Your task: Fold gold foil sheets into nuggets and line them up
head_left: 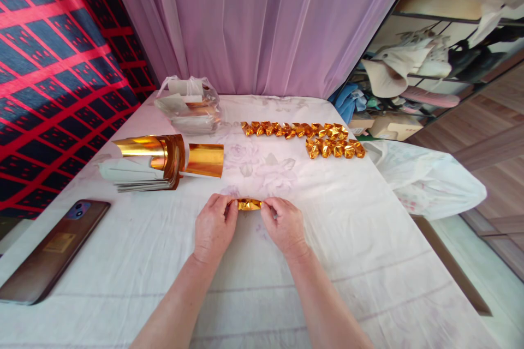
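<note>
Between my two hands is a narrow folded piece of gold foil paper [249, 205], creased along its length and held level just above the tablecloth. My left hand [215, 226] pinches its left end between thumb and fingers. The right end is pinched the same way by my right hand [284, 225]. Beyond them lies a row of folded gold paper pieces [295, 130], with a shorter row of the same pieces [335, 148] in front of it at the right. A stack of gold foil sheets [174, 161] curls at the left, and a single gold sheet [205, 160] lies beside it.
A clear plastic bag of paper sheets [190, 106] stands at the back left. A phone [57, 251] lies near the left edge. The white floral tablecloth [262, 300] covers the table. A white plastic bag [438, 177] hangs off the right side, near shelves [434, 73]. Purple curtains [262, 22] close the back.
</note>
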A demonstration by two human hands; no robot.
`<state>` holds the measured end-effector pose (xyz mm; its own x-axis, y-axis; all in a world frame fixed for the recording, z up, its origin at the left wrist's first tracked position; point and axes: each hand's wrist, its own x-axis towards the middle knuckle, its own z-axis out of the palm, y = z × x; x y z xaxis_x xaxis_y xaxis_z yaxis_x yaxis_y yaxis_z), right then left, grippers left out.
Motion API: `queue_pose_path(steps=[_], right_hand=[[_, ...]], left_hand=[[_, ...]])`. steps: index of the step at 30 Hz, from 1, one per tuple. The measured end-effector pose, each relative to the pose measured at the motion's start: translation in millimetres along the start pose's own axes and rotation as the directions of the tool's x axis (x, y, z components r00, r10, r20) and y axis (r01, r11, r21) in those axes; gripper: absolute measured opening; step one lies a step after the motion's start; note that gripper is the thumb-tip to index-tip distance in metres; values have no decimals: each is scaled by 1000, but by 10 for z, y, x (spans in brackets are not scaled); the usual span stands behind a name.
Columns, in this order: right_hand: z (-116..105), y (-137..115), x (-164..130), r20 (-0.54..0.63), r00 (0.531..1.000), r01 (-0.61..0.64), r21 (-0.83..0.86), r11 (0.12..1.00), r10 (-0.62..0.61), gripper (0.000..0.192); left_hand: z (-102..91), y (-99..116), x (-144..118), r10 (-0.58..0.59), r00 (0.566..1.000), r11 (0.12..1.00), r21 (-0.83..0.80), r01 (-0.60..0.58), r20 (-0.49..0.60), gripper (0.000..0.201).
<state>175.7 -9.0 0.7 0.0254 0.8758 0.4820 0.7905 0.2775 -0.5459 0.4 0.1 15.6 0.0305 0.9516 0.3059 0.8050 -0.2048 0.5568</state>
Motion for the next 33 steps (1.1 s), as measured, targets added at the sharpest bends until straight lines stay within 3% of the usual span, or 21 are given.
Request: queue_pose_path(steps=[17, 33], right_hand=[[-21, -17, 20, 12, 999, -34, 102, 994, 33, 23], [-44, -6, 49, 51, 993, -110, 114, 987, 104, 25]], left_hand=[[-27, 16, 17, -27, 999, 1000, -4, 27, 38, 16], [-36, -34, 52, -35, 996, 982, -182, 48, 76, 14]])
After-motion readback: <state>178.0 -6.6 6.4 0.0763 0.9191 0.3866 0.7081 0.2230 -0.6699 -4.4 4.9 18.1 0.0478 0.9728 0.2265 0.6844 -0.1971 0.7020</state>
